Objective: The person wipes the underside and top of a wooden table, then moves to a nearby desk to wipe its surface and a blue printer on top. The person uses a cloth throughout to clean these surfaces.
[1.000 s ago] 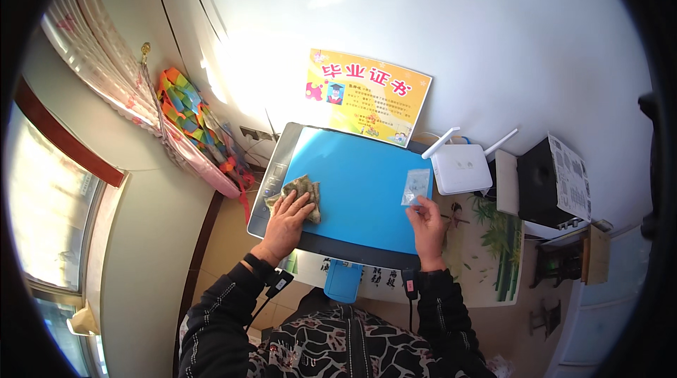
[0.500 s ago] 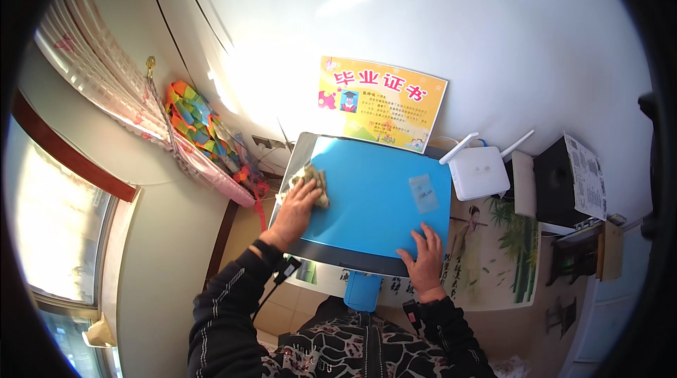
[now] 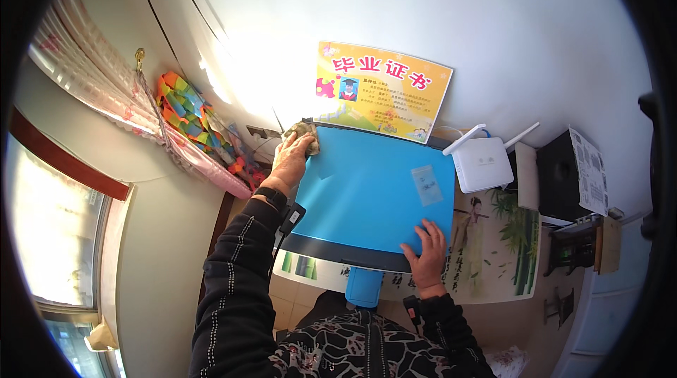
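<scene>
A flat blue lid with dark edges tops what looks like a printer (image 3: pixel 367 202), and a blue tray (image 3: pixel 364 288) juts out at its near side. My left hand (image 3: pixel 288 162) presses a crumpled, mottled beige-and-olive cloth (image 3: pixel 307 137) onto the lid's far left corner, fingers closed over it. My right hand (image 3: pixel 427 259) lies at the near right edge of the lid, fingers spread and holding nothing. Beyond that hand, a small clear plastic bag (image 3: pixel 426 185) lies flat on the blue surface.
Behind the lid, a yellow certificate (image 3: pixel 381 92) leans on the wall. At right are a white router (image 3: pixel 483 166) with raised antennas and a black box (image 3: pixel 560 173). A printed table cover (image 3: pixel 493 258) shows below. Curtain (image 3: pixel 106 89) and multicoloured bag (image 3: pixel 187 106) hang at left.
My left hand has pushed the cloth away from me, from the lid's left side up to its far left corner. My right hand has stayed nearly in place.
</scene>
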Demonstrator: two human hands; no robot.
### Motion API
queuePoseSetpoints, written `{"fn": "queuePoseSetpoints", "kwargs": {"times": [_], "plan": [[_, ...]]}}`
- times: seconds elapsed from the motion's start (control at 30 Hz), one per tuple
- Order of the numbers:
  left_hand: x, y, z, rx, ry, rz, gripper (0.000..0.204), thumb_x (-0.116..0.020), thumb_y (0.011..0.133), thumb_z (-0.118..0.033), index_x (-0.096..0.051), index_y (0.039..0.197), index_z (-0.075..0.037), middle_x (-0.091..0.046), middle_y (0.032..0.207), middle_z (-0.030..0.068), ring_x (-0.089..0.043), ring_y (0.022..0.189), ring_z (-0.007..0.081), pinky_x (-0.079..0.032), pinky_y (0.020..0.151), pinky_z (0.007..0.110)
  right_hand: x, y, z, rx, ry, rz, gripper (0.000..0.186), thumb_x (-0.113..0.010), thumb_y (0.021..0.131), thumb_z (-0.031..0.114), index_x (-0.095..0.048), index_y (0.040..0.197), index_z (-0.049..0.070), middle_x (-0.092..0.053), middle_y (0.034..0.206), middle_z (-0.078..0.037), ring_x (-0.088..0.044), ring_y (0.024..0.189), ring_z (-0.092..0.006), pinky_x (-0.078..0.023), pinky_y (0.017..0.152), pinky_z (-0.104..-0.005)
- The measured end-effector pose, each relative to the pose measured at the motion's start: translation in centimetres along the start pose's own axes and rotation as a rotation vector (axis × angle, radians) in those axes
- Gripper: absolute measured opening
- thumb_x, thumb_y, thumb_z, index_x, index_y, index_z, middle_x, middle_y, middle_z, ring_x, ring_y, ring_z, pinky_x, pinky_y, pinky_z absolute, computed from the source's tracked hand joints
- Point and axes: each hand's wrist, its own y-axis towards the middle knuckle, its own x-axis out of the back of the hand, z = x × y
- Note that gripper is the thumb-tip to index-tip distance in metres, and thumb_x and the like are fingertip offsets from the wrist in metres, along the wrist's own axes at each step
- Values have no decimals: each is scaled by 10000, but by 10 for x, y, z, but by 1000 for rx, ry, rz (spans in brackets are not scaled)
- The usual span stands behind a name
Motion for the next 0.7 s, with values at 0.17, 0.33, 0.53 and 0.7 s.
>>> {"fn": "queuePoseSetpoints", "kwargs": {"times": [0.17,0.33,0.53,0.7], "plan": [[11,-27,3,-72,-34,21,396,-511,878,-26,-587,1253,-128,-610,1331,81,-466,1333,335,-354,1073,457,-1,0,0,-12,-3,-4,489,-743,863,320,-575,1257,84,-498,1393,-116,-434,1308,-364,-389,1042,-524],[29,-83,4,-132,-78,41,381,-513,868,-45,-580,1234,-123,-606,1343,55,-456,1337,339,-336,1082,479,-1,1,2,4,-27,-22,478,-749,856,302,-578,1244,82,-504,1385,-113,-440,1304,-360,-389,1044,-520],[56,-156,-14,-147,-103,72,463,-501,792,58,-578,1228,-79,-595,1339,84,-457,1325,362,-328,1109,486,-2,1,3,2,-32,-28,460,-740,868,305,-579,1237,82,-512,1375,-112,-444,1305,-354,-389,1054,-519],[67,-185,-21,-140,-84,77,464,-515,778,68,-583,1213,-79,-596,1339,86,-454,1331,372,-331,1106,512,-2,0,3,-3,-29,-20,457,-722,886,329,-578,1246,89,-503,1387,-108,-434,1315,-354,-389,1063,-526]]}}
